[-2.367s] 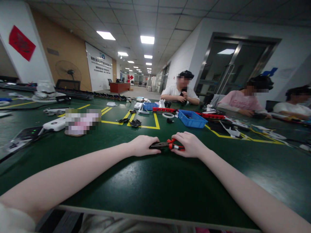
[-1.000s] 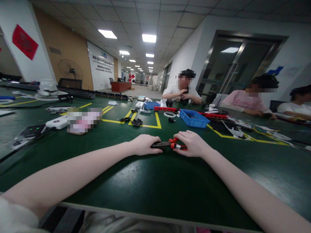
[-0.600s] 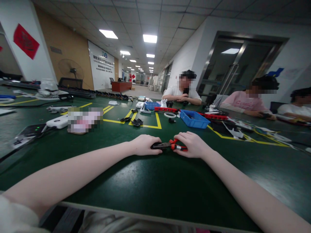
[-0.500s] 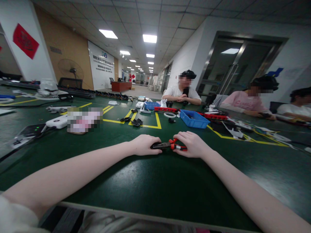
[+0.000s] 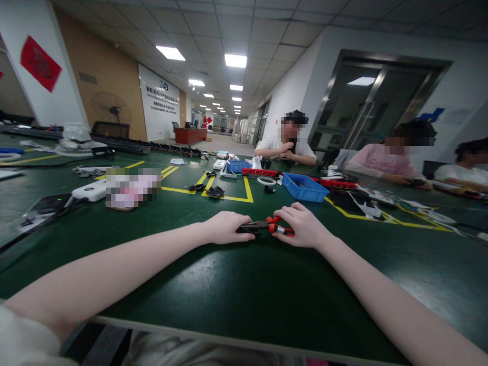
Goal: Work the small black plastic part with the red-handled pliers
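Note:
In the middle of the head view, my right hand [image 5: 303, 224] is closed around the red and black handles of a pair of long-nose pliers [image 5: 275, 226]. The pliers' jaws point left and reach a small black part [image 5: 247, 230], which my left hand [image 5: 227, 227] pinches between thumb and fingers. Most of that part is hidden by the fingers, so its kind does not show. Whether the jaws clamp the part or only touch it, I cannot tell. Both hands are just above the green table [image 5: 236, 290].
Beyond my hands lie a pile of small black parts [image 5: 215, 192], a blue bin [image 5: 304, 188] and a white ring [image 5: 266, 180]. At left are a phone [image 5: 131, 190] and a white device [image 5: 89, 190] with cables. Several people sit across the table and to the right.
The jaws of the pliers have shifted slightly up and left against the black part, and my right hand's fingers have lifted a little. My left hand stays nearly still.

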`<action>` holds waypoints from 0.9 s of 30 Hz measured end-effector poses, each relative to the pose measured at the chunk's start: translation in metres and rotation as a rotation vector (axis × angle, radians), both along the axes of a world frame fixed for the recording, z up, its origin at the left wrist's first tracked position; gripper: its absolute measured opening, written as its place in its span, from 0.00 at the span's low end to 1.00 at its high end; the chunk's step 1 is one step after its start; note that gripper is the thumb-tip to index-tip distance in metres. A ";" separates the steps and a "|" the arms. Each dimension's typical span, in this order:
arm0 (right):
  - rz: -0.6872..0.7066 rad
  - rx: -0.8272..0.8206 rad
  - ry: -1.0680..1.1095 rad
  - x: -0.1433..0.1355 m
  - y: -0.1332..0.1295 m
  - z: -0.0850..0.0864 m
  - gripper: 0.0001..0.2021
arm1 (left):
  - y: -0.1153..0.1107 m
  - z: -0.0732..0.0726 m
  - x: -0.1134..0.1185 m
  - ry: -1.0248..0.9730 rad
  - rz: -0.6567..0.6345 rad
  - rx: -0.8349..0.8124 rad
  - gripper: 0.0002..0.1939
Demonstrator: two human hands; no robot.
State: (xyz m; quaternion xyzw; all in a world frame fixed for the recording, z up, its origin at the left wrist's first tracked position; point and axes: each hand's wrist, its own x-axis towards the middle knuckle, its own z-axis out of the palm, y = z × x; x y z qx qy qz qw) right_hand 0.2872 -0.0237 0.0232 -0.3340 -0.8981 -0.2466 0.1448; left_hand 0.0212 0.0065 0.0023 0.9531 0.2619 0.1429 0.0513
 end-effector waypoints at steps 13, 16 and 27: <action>-0.010 0.005 -0.009 -0.001 -0.002 0.001 0.19 | -0.002 0.004 0.000 0.017 0.010 -0.021 0.19; -0.007 -0.001 -0.014 -0.001 -0.002 0.001 0.19 | -0.002 0.004 0.000 0.016 0.013 -0.023 0.19; 0.006 0.098 -0.027 0.003 0.001 -0.002 0.21 | 0.000 0.002 0.000 0.025 0.000 0.003 0.20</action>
